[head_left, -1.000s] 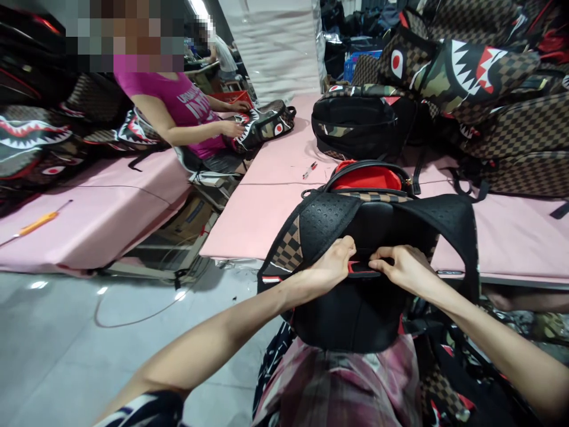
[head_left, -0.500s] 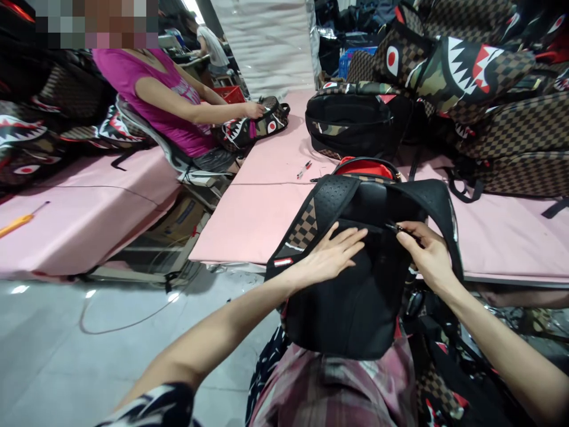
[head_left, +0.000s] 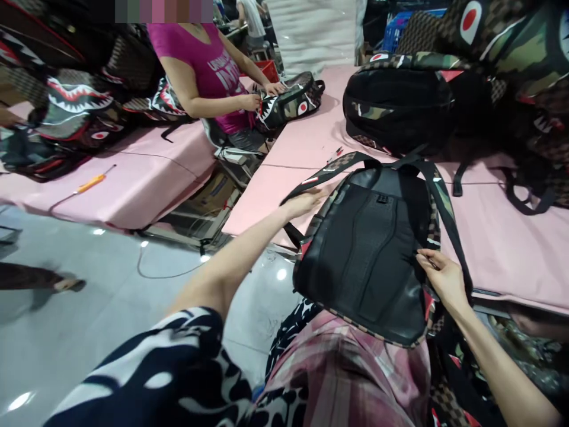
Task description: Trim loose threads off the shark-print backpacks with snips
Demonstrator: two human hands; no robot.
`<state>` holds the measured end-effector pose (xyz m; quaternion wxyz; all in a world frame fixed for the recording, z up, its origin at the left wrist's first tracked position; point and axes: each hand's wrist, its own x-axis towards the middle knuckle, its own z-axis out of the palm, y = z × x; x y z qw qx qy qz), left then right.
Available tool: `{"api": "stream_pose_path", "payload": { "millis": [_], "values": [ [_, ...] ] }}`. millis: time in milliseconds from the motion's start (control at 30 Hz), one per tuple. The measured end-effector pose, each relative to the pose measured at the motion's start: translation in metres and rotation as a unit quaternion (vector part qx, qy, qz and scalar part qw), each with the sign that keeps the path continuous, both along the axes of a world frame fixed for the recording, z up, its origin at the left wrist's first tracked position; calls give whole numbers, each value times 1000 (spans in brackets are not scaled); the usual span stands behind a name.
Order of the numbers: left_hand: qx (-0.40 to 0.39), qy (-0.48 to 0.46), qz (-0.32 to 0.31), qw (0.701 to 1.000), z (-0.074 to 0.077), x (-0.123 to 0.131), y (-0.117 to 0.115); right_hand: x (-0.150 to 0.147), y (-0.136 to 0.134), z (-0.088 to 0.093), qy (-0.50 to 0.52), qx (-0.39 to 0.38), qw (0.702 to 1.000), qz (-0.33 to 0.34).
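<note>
A backpack with a black padded back panel and checkered edging leans between my lap and the table edge, its shoulder straps spread to either side. My left hand reaches under the left strap, beside the bag's left edge. Its fingers look stretched out, with the tips partly hidden. At the bag's right side, my right hand is pinched on a small dark tool, mostly hidden by the fingers, with its tip against the panel.
Another backpack lies on the pink table, with more bags piled at the right. Across the table, a co-worker in a magenta shirt handles a shark-print bag. An orange-handled screwdriver lies on the left table.
The backpack has been shifted so its back panel shows broadly and the straps lie outward. My left hand has left the panel for the left strap. The view has turned left.
</note>
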<state>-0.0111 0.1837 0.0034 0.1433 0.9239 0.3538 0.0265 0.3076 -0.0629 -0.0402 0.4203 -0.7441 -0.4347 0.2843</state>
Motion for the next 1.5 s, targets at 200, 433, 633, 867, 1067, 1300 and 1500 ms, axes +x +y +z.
{"api": "stream_pose_path", "payload": {
  "millis": [200, 433, 633, 867, 1067, 1300, 1500],
  "values": [
    [-46, -66, -7, 997, -14, -53, -88, 4, 15, 10, -111, -55, 992, 26],
    [-34, -255, 137, 956, -17, -77, -172, -55, -29, 61, -163, -28, 940, 299],
    [-5, -259, 55, 964, -19, -105, -209, -97, -35, 68, -238, -69, 913, 325],
    [108, -100, -51, 988, -59, -120, -225, -129, -111, 98, 19, -104, 859, 500],
    [195, -213, -85, 954, -71, -71, -220, -133, -161, 37, -178, 33, 981, 74],
    [171, -304, -49, 936, -61, 6, -262, -121, -157, 17, -354, 44, 920, -165],
    [153, -299, -32, 941, -70, 33, -277, -178, -141, 13, -396, 35, 917, 14]
  ]
}}
